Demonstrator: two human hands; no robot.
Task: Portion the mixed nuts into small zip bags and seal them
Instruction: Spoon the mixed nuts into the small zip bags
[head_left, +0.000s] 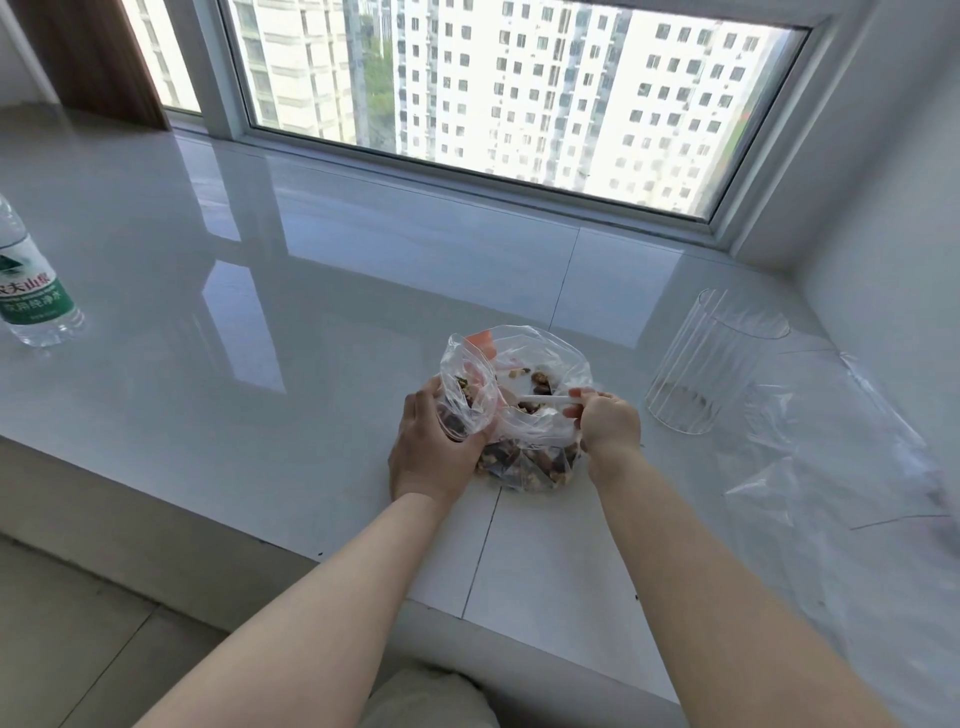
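A large clear plastic bag (540, 358) of mixed nuts (524, 462) sits on the white sill, its mouth open upward. Pressed against its left side is a small clear zip bag (467, 384) with some nuts in it, and my left hand (434, 452) grips that small bag from the left. My right hand (605, 421) pinches a white plastic spoon (540, 400) by its handle, and the spoon's bowl end reaches into the large bag, where the plastic hides it.
A clear ribbed glass jar (711, 364) stands to the right, nearly empty. Loose clear zip bags (841, 467) lie flat further right by the wall. A water bottle (31, 291) with a green label stands at the far left. The window runs along the back.
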